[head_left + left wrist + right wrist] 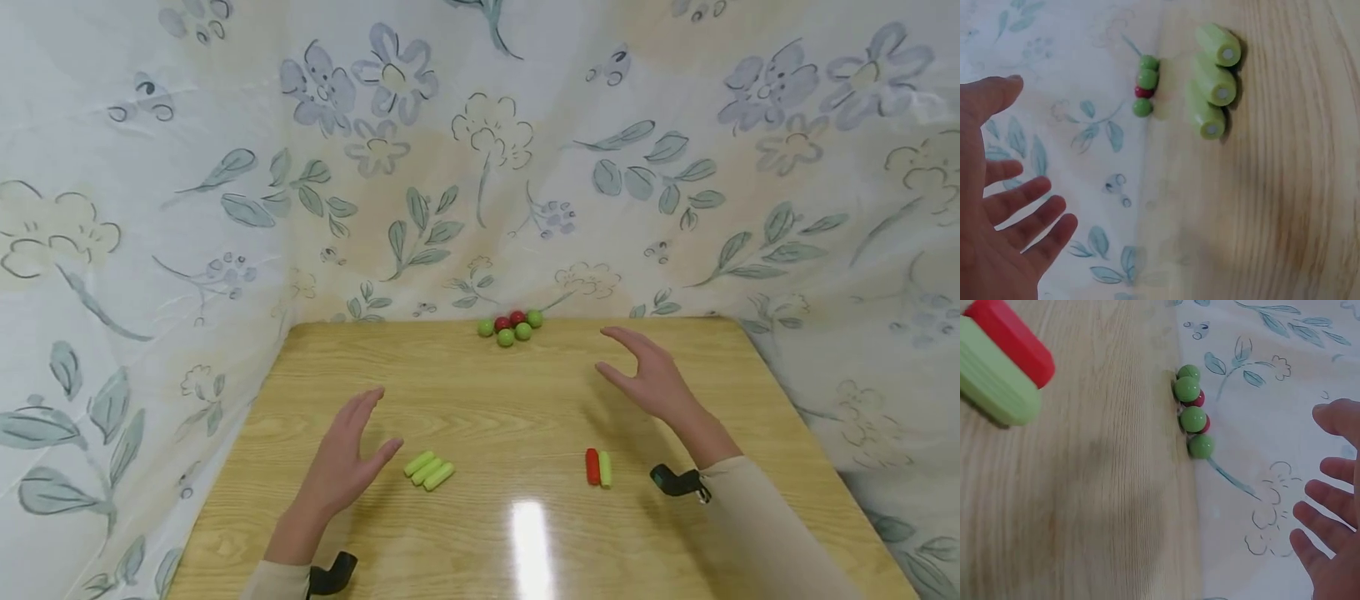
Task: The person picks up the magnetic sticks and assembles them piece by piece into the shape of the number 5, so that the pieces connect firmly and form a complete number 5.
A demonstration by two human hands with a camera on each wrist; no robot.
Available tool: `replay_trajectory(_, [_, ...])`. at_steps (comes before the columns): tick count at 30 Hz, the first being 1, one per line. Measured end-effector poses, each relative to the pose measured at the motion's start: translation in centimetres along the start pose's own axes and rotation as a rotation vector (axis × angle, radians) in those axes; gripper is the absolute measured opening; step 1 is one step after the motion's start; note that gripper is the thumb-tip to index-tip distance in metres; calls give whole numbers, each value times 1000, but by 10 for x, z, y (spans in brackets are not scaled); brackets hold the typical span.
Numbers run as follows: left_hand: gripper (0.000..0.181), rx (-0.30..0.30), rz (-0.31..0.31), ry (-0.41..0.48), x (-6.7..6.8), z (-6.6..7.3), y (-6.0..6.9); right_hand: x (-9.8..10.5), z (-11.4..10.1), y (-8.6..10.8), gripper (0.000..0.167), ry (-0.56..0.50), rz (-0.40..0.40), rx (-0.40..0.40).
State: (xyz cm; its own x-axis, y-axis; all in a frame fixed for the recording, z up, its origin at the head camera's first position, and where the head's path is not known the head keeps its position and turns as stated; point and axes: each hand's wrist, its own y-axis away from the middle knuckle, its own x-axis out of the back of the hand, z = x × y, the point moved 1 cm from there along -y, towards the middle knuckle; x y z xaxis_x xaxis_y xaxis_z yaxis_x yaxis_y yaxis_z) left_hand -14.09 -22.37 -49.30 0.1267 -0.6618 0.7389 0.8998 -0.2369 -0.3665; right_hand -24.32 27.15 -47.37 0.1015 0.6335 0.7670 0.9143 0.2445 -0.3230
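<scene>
My left hand (337, 467) hovers over the left part of the wooden table, its fingers spread and holding nothing. Just right of it lie three short light-green sticks (427, 471), side by side; in the left wrist view each shows a pale round spot on its end. Above the table's right part, my right hand (654, 379) also holds nothing, thumb apart from the other fingers. Nearer the front and to that hand's left, a red stick (592, 467) lies against a light-green stick (605, 469), both with ridged sides and rounded ends in the right wrist view.
At the table's (322, 358) back edge sit several small shiny balls, green balls (506, 337) and two red balls (517, 318). A flower-printed cloth (480, 192) rises behind the table and along both sides. Each wrist carries a black camera mount (333, 573).
</scene>
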Motion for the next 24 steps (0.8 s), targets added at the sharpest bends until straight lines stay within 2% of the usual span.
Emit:
replay_trajectory(6, [70,2,-25,28,-11,-5,-1,-21,3,-28,56,-82,-51,16])
replay_trajectory(10, [64,2,-37,44,-16,-9,0,-33,6,-43,54,-130,-83,-14])
replay_trajectory(18, [57,14,-56,53,-19,-14,6,-47,5,-77,48,-158,-98,21])
replay_trajectory(24, [55,2,-60,51,-21,-15,5,-58,2,-96,45,-156,-145,-1])
